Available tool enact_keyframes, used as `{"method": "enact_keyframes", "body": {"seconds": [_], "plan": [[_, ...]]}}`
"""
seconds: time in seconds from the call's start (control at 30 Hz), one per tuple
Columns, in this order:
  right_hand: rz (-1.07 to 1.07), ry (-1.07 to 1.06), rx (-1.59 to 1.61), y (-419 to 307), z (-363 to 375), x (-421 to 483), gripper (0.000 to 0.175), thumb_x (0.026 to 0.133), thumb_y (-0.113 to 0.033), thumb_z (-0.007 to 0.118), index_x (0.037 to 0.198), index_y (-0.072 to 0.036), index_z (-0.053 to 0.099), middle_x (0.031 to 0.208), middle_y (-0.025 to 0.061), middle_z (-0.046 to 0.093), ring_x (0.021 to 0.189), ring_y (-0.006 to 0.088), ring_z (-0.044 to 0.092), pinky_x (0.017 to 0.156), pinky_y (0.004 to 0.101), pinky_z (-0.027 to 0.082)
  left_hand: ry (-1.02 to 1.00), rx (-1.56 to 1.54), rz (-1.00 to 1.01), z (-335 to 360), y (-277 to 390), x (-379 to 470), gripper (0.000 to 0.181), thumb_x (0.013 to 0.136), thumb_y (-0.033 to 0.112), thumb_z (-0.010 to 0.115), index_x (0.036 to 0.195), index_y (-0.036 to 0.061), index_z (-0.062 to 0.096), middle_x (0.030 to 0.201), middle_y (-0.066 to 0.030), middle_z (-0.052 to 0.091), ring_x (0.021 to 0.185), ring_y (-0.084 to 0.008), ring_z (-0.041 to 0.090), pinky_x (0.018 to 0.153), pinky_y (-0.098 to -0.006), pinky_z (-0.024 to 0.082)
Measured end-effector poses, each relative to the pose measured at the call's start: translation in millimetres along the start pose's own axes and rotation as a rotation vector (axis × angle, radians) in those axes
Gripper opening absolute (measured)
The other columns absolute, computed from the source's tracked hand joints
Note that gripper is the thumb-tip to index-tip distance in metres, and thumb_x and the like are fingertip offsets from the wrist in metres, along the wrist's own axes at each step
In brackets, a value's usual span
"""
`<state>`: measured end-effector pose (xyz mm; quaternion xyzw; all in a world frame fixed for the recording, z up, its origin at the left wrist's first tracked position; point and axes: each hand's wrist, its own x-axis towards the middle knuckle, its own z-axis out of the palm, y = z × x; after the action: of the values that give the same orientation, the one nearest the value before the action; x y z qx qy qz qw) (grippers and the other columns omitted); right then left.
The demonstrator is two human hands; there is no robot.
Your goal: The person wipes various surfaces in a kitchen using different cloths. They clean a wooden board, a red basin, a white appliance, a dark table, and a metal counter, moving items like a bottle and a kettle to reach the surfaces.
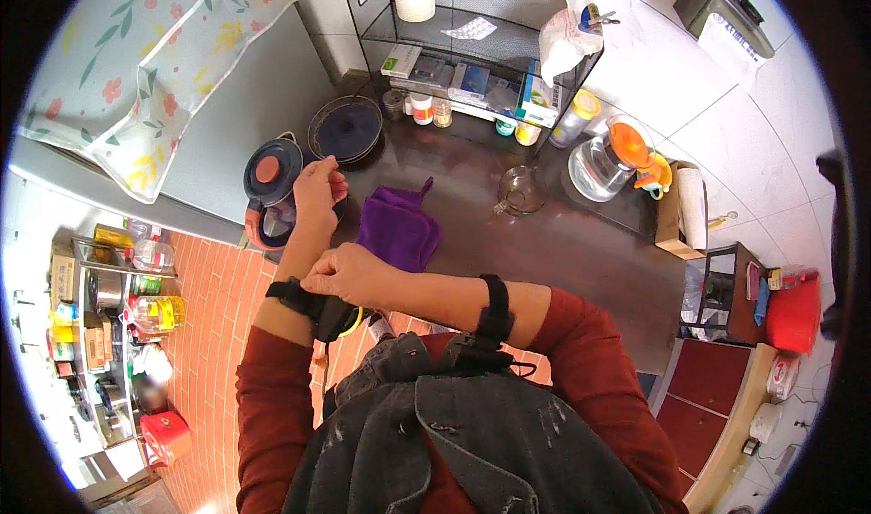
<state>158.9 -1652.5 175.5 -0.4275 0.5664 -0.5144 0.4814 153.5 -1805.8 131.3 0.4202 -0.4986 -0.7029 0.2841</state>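
Observation:
My left hand [318,191] is raised over the counter's left end, its fingers loosely curled with nothing visible in them. Beneath and beside it stands a glass kettle [275,218] with a dark lid and a copper-coloured knob and handle. My right hand [350,274] reaches across to my left forearm. Its bent fingertips pinch at the edge of a black strap [292,295] that carries a small black device. Another black strap [495,310] circles my right forearm. Just beyond my right hand lies a folded purple cloth [398,225], partly hidden by that hand and forearm.
On the dark counter [578,276] are a round black pan-like appliance [346,129], a glass cup [521,191] and a water jug [602,160] with an orange lid. A mesh rack [449,34] holds medicine boxes. The refrigerator [265,72] borders the left side; loaded shelves [109,323] stand farther left.

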Motion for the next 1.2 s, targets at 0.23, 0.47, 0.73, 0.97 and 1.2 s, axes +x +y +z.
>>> {"method": "enact_keyframes", "body": {"seconds": [0.23, 0.47, 0.73, 0.97, 1.2], "plan": [[-0.247, 0.096, -0.518, 76, -107, 8, 0.035, 0.081, -0.041, 0.063, 0.098, -0.011, 0.070, 0.105, 0.0121, 0.062, 0.100, 0.0243, 0.059, 0.082, 0.0393, 0.047, -0.156, -0.131, -0.121, -57, 27, -36, 0.016, 0.086, 0.022, 0.061, 0.078, 0.0087, 0.057, 0.065, -0.0017, 0.054, 0.056, -0.0138, 0.053, 0.052, -0.0258, 0.043], [-0.112, -0.100, -1.172, 180, -84, 12, 0.082, 0.071, -0.059, 0.066, 0.141, -0.029, 0.037, 0.154, 0.0132, 0.012, 0.139, 0.0439, 0.013, 0.102, 0.0707, 0.013, 0.119, -0.240, -0.248, -134, 10, -75, 0.018, 0.085, 0.026, 0.061, 0.077, 0.0112, 0.055, 0.066, -0.0011, 0.054, 0.062, -0.0148, 0.053, 0.059, -0.0295, 0.043], [0.102, 0.174, -1.243, 201, -124, 64, 0.079, 0.071, -0.052, 0.066, 0.141, -0.033, 0.037, 0.155, 0.0060, 0.014, 0.142, 0.0377, 0.005, 0.104, 0.0706, 0.006, 0.494, -0.201, -0.020, -186, -3, -67, 0.018, 0.086, 0.029, 0.061, 0.091, 0.0120, 0.058, 0.074, -0.0005, 0.056, 0.071, -0.0141, 0.055, 0.063, -0.0298, 0.043], [0.407, 0.285, -1.193, 188, -174, 126, 0.078, 0.075, -0.052, 0.063, 0.144, -0.034, 0.031, 0.156, 0.0069, 0.011, 0.143, 0.0373, 0.003, 0.103, 0.0717, 0.007, 0.119, -0.266, -0.035, -187, 20, -56, 0.021, 0.090, 0.032, 0.056, 0.091, 0.0109, 0.056, 0.070, -0.0032, 0.053, 0.064, -0.0151, 0.052, 0.056, -0.0291, 0.041], [0.056, -0.045, -1.216, 200, -93, 5, 0.071, 0.073, -0.043, 0.064, 0.139, -0.033, 0.041, 0.155, 0.0042, 0.016, 0.143, 0.0342, 0.008, 0.105, 0.0679, 0.010, -0.618, -0.264, -0.108, -129, 35, -23, 0.030, 0.095, 0.036, 0.050, 0.090, 0.0074, 0.056, 0.074, -0.0078, 0.059, 0.057, -0.0180, 0.055, 0.048, -0.0291, 0.041]]}}
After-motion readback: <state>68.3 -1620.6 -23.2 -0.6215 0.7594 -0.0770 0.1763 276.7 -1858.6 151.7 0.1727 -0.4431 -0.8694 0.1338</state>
